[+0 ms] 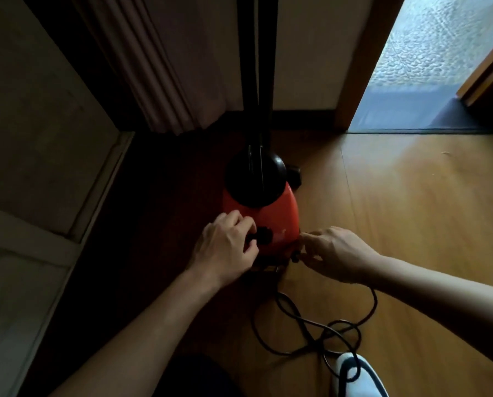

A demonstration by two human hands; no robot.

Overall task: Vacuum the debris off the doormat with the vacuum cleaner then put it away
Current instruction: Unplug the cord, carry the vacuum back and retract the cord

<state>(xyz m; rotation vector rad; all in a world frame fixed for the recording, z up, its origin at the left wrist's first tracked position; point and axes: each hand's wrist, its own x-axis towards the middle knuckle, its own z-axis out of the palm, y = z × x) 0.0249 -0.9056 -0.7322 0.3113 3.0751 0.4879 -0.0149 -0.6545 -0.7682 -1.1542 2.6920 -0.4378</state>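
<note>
On the wooden floor (411, 210), one red canister vacuum cleaner (274, 222) stands centre, its wand (258, 81) rising to 12 o'clock. One black cord (328, 329) loops at 5 o'clock. The left hand (228, 245) clasps the black knob (263, 234); the right hand (337, 253) pinches, seemingly, the cord's end at 4 o'clock.

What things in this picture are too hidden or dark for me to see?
Head view only:
- Which part of the red vacuum cleaner the left hand grips: its own fingers cover it.
- Whether the right hand pinches the black cord or something else: too small and dark.
- The cord's plug end: lost in the tangle near the bottom edge.
- The black pole's top: cut off by the top edge.
</note>
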